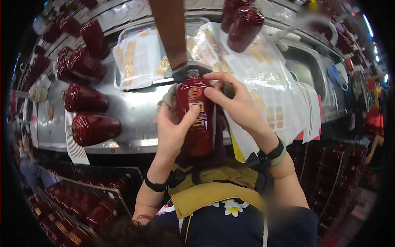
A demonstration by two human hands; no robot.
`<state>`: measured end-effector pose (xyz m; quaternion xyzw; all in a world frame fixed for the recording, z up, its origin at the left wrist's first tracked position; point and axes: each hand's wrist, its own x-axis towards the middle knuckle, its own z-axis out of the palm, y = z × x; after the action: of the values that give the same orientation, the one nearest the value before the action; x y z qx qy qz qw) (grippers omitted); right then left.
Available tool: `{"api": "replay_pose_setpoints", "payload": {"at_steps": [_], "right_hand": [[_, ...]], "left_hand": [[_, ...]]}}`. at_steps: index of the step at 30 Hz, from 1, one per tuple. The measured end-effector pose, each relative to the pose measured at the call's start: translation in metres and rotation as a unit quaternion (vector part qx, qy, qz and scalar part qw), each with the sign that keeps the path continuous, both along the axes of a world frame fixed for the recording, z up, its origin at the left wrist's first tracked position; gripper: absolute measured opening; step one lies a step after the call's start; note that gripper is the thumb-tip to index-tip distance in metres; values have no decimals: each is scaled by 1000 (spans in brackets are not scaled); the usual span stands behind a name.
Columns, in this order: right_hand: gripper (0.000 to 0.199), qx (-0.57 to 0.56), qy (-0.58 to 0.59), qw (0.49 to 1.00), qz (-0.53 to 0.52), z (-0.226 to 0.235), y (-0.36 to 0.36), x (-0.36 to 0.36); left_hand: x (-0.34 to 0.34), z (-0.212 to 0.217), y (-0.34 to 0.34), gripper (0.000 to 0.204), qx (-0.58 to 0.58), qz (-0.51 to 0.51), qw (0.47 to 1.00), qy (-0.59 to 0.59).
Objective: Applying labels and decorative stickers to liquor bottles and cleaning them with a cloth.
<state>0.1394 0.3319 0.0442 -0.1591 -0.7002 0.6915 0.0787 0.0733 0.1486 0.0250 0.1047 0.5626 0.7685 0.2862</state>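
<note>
Here red bottle (196, 117) upright, neck apparently away, between hands (205, 115).

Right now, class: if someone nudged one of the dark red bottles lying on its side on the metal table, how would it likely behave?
The lying bottle looks round-bodied, so it would probably roll across the smooth metal table. Its glossy surface suggests glass or glazed ceramic: likely slippery, heavy for its size and breakable if dropped. The held bottle takes both the left hand and right hand.
</note>
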Motion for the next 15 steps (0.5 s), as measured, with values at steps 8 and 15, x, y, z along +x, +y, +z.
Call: {"api": "replay_pose_setpoints", "payload": {"at_steps": [8, 15], "right_hand": [[37, -9, -48, 997, -51, 11, -14, -11], [37, -2, -58, 996, -63, 9, -14, -11]], "left_hand": [[0, 6, 1, 69, -9, 4, 1000, 23], [1, 5, 0, 72, -21, -1, 999, 29]]}}
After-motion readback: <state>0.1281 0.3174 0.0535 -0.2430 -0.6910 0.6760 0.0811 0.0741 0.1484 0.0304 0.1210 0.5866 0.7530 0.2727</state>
